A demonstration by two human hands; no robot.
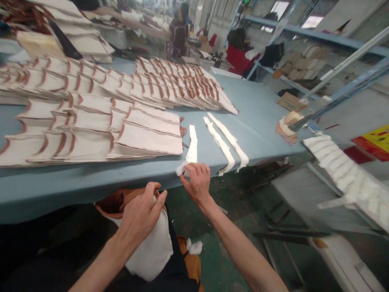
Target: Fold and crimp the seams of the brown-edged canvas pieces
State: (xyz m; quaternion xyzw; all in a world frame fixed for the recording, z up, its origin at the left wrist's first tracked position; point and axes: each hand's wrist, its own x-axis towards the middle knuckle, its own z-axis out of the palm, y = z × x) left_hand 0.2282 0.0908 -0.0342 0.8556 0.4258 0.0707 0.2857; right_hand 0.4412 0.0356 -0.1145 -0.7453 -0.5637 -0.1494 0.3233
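My left hand point(142, 211) is closed on the edge of a white fabric piece with a brown lining point(152, 247), which hangs over my lap below the table edge. The fingers and thumb pinch its upper corner. At the table's front edge my right hand point(197, 180) pinches the near end of a white strip point(192, 148); the strip's far part lies on the table. To the right of it lie two more long white strips point(223, 144), their near ends curling over the edge.
Overlapping rows of white fabric pieces with brown edges point(146, 129) cover the left of the blue table point(258, 105). A yellowish block and a blade-like tool point(299, 123) stand at its right corner. White pieces lie on a rack point(349, 178). A person point(179, 32) is farther back.
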